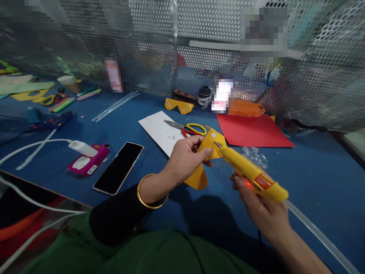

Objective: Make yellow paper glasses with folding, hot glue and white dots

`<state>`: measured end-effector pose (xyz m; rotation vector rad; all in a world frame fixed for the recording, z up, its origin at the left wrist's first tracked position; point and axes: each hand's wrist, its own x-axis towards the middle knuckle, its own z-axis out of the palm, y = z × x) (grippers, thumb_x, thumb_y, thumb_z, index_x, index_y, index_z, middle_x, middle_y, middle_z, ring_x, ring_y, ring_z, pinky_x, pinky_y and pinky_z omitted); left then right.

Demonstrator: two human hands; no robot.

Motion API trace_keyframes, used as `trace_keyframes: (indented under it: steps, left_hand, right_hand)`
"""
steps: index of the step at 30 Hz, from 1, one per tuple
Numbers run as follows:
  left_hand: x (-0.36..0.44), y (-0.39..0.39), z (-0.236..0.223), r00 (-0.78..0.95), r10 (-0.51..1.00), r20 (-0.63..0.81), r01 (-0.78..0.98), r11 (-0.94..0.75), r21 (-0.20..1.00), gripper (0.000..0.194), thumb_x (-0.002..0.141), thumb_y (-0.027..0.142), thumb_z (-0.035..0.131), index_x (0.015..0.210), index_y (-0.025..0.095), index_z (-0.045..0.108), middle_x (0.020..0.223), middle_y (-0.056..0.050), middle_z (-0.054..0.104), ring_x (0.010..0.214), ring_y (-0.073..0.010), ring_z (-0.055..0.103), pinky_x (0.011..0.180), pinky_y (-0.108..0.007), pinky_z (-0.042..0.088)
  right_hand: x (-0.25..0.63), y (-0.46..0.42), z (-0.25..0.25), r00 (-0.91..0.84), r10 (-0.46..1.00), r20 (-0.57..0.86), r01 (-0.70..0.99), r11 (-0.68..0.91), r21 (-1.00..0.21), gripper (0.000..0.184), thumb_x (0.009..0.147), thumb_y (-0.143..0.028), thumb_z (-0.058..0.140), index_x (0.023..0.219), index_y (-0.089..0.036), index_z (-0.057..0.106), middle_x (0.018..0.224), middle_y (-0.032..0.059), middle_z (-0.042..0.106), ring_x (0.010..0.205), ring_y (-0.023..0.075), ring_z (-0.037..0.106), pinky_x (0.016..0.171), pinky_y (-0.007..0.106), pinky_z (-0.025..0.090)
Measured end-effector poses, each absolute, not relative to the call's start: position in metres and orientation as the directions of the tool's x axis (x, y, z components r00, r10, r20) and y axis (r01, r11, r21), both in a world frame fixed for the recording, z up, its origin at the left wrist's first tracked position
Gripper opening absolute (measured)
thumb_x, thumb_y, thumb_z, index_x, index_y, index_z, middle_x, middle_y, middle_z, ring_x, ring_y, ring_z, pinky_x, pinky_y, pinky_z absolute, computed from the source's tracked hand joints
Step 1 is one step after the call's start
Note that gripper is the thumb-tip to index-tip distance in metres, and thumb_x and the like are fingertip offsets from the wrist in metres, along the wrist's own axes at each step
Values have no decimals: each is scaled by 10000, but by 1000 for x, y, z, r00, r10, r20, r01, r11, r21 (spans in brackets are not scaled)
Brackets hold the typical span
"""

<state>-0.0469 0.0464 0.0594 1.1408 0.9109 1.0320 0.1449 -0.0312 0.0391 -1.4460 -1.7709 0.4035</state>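
Between thumb and fingers, my left hand (185, 158) pinches a folded yellow paper cutout (198, 179) with a small white square on its upper part. My right hand (264, 209) is wrapped round a yellow hot glue gun (249, 167), its red light glowing and a clear glue stick (319, 232) sticking out of the back. The gun's metal nozzle meets or nearly meets the paper's face; I cannot tell which. Just beyond my left hand, scissors (185, 127) with yellow and red handles lie partly over a white sheet (158, 131).
A red sheet (253, 131) lies at the back right beside an orange item (246, 108). A black phone (119, 167) and a magenta power adapter (88, 161) with a white cable are at left. Behind them are a yellow paper mask (179, 106), glue sticks (115, 107) and a perforated metal screen (142, 42).
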Motion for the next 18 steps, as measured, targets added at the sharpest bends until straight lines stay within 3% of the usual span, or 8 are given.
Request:
trace_keyframes:
  steps: [18]
  left_hand:
    - [-47, 47, 57, 281, 960, -21, -205, 81, 975, 74, 802, 172, 694, 861, 134, 675, 747, 8, 691, 583, -87, 653, 586, -215, 585]
  right_hand:
    - [147, -29, 35, -36, 905, 423, 654, 341, -675, 215, 979, -370, 555, 806, -248, 588, 645, -36, 582, 529, 126, 538, 481, 274, 425]
